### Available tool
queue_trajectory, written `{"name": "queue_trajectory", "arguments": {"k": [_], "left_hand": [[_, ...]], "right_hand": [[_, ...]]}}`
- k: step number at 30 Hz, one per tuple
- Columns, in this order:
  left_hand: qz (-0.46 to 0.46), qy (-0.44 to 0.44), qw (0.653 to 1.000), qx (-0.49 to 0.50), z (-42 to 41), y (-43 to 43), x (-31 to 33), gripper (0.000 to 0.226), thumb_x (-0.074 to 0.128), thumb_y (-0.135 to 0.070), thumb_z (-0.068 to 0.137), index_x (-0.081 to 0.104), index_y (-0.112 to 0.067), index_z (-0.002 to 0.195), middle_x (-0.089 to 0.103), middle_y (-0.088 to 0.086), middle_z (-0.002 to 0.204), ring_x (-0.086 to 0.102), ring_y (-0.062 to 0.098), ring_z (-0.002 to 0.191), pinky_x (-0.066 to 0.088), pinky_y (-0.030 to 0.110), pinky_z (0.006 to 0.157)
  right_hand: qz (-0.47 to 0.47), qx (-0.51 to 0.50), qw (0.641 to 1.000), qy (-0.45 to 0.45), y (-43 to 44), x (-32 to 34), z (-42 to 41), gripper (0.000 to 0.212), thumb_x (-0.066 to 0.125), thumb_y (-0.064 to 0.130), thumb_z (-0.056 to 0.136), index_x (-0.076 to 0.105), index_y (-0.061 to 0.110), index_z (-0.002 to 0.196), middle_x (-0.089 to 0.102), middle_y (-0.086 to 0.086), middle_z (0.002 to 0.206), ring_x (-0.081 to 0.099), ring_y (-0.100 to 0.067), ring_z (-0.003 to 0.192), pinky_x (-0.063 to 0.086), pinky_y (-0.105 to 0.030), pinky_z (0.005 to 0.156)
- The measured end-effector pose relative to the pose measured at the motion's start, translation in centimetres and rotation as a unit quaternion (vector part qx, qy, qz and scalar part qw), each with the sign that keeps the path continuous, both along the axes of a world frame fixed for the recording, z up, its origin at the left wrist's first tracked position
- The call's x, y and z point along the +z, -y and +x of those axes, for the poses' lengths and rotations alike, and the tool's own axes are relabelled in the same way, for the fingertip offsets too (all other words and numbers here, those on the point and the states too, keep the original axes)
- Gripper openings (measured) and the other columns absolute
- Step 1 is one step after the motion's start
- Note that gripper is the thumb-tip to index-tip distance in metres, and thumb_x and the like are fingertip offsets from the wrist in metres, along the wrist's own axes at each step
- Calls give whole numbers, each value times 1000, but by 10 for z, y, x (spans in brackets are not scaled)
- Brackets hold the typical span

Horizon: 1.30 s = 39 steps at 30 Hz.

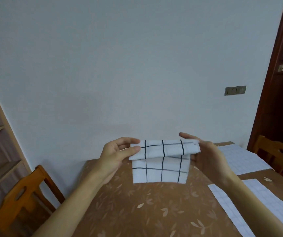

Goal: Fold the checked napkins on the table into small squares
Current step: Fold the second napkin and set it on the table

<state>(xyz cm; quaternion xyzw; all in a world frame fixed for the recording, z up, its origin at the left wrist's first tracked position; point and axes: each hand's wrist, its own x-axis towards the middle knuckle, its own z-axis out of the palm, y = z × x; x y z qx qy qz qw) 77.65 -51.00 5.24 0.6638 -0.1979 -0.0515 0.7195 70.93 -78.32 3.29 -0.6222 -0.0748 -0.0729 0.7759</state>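
A white napkin with dark check lines point(161, 161) is lifted above the brown leaf-patterned table point(146, 207). Its top part is folded over toward me and its lower part hangs down to the tabletop. My left hand point(118, 152) pinches the left end of the fold between thumb and fingers. My right hand point(204, 151) pinches the right end of the same fold, with one finger stretched out above the cloth.
Two pale finely checked cloths lie on the table at the right, one far point(241, 158) and one near point(253, 206). A wooden chair point(24, 197) stands at the left and another point(277, 154) at the right. A plain wall rises right behind the table.
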Motion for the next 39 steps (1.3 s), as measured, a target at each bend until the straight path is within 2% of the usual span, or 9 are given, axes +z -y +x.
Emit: {"name": "queue_trajectory", "arguments": {"k": [3, 6, 9, 13, 21, 25, 29, 34, 39], "left_hand": [[7, 33, 999, 21, -1, 1, 0, 26, 74, -5, 86, 73, -15, 110, 76, 9, 94, 72, 24, 88, 58, 34, 82], [36, 76, 996, 37, -3, 2, -1, 33, 73, -9, 88, 68, -21, 118, 77, 6, 94, 73, 21, 91, 56, 25, 79], [45, 76, 996, 27, -6, 2, 1, 40, 73, -14, 87, 64, -18, 126, 74, -11, 79, 72, 7, 84, 53, 14, 75], [64, 36, 997, -37, -5, -1, 1, 57, 82, -17, 70, 63, -17, 124, 77, 1, 111, 73, 17, 104, 58, 23, 82], [64, 22, 997, -22, -2, -3, -3, 36, 74, 0, 84, 66, -8, 118, 76, 13, 111, 73, 28, 104, 59, 37, 90], [51, -30, 994, -87, -2, -6, -2, 27, 61, 9, 91, 72, -8, 109, 75, 11, 106, 72, 24, 97, 60, 32, 79], [-5, -81, 989, -126, -2, -5, -1, 39, 45, 16, 91, 78, -3, 90, 72, 18, 95, 65, 24, 77, 56, 29, 63], [-35, -145, 971, -188, 0, -14, 6, 38, 48, -27, 91, 77, -4, 99, 68, 22, 125, 67, 27, 102, 57, 29, 74], [146, -52, 975, -157, 2, -6, 5, 44, 74, -42, 83, 72, -16, 118, 71, 14, 122, 67, 30, 112, 51, 43, 93]], "right_hand": [[-9, 13, 999, -35, -2, -3, 0, 74, 48, 76, 81, 56, 26, 135, 71, -2, 125, 68, -19, 113, 50, -39, 92], [-117, -40, 992, -18, -9, -4, -5, 57, 78, 42, 82, 58, 25, 132, 73, 2, 119, 71, -18, 109, 54, -44, 97], [-96, -71, 993, -6, -13, -1, -8, 41, 78, 16, 82, 66, 15, 121, 76, -6, 111, 73, -25, 102, 56, -48, 94], [-80, -103, 991, 8, -14, 3, -9, 32, 78, 14, 80, 72, 13, 111, 79, -9, 100, 76, -25, 94, 60, -37, 81], [-103, -50, 993, 2, -8, 5, -14, 30, 79, 1, 76, 75, 10, 104, 78, -13, 99, 75, -27, 95, 59, -35, 82], [-137, -75, 987, 23, -8, 5, -15, 19, 73, 1, 85, 78, 15, 97, 79, 1, 90, 75, -8, 83, 53, -13, 67], [-161, -69, 984, 38, -7, 5, -15, 20, 69, 5, 89, 79, 20, 97, 79, 3, 96, 74, -8, 91, 55, -17, 75], [-185, -83, 978, 52, 1, 0, -12, 44, 56, -20, 85, 80, 17, 79, 79, 1, 99, 74, -15, 97, 58, -23, 74], [-220, -60, 968, 101, -1, -3, -8, 45, 57, -22, 84, 79, 17, 76, 78, -1, 104, 73, -18, 101, 59, -29, 82]]}}
